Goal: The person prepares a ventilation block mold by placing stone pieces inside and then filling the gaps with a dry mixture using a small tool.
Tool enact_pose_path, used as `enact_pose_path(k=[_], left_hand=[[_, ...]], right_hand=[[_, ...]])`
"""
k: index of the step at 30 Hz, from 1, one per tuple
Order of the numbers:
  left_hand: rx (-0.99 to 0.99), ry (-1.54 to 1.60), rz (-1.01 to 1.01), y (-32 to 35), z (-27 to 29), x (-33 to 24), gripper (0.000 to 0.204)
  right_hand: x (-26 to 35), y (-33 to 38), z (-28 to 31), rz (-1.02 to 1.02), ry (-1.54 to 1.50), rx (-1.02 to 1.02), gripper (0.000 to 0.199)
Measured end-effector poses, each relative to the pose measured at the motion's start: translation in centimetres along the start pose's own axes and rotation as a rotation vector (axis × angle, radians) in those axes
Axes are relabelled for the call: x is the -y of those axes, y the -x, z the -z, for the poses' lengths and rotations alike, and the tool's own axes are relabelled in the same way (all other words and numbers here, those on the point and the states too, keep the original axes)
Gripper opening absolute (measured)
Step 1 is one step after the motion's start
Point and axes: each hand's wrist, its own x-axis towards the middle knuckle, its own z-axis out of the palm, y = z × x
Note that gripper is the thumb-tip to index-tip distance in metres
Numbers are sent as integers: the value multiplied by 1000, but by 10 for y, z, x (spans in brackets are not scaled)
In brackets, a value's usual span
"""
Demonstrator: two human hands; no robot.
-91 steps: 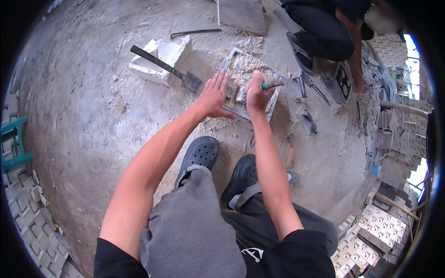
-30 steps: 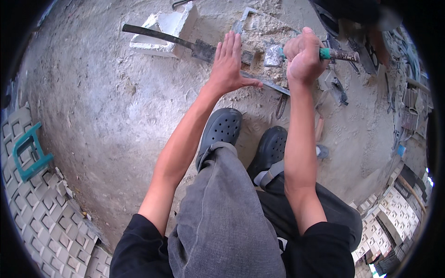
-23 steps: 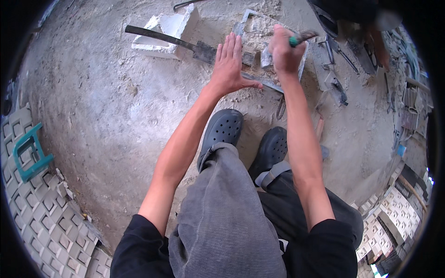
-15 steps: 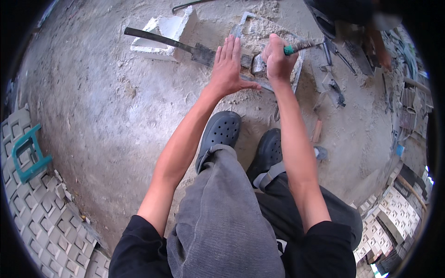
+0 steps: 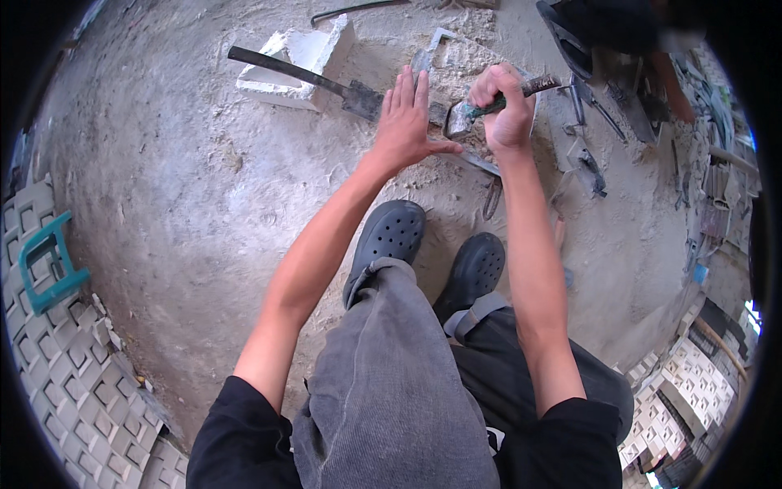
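Grey metal hammer [image 5: 459, 121], its head just beside the tip of a dark blade [image 5: 360, 100], is clenched in the right hand [image 5: 508, 112]; the left hand [image 5: 401, 126] lies over that blade, fingers outstretched (thumb spread), near a white block [image 5: 316, 50].

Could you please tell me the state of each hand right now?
Left hand: open, fingers extended over the dark long-handled tool.
Right hand: closed around a hammer-like tool.

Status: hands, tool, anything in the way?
Left hand flat over dark metal bar. Right hand gripping hammer-like tool, head by bar's end, contact unclear. White block partly behind bar's handle.
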Motion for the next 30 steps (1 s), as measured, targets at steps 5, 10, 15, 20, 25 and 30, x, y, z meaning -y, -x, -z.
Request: enact_pose_path(k=[5, 10, 15, 20, 25, 30], left_hand=[[66, -143, 17, -18, 15, 9, 153], [51, -68, -122, -11, 20, 16, 152], [10, -47, -101, 14, 18, 17, 153], [-32, -19, -46, 9, 12, 9, 153], [-58, 36, -32, 8, 5, 8, 156], [-53, 19, 13, 10, 8, 13, 161]], right_hand=[[7, -11, -14, -176, 192, 60, 42], [36, -15, -25, -209, 322, -201, 56], [55, 0, -62, -17, 153, -546, 50], [4, 27, -67, -38, 226, -532, 31], [4, 10, -27, -59, 113, 93, 44], [35, -7, -51, -138, 236, 22, 52]])
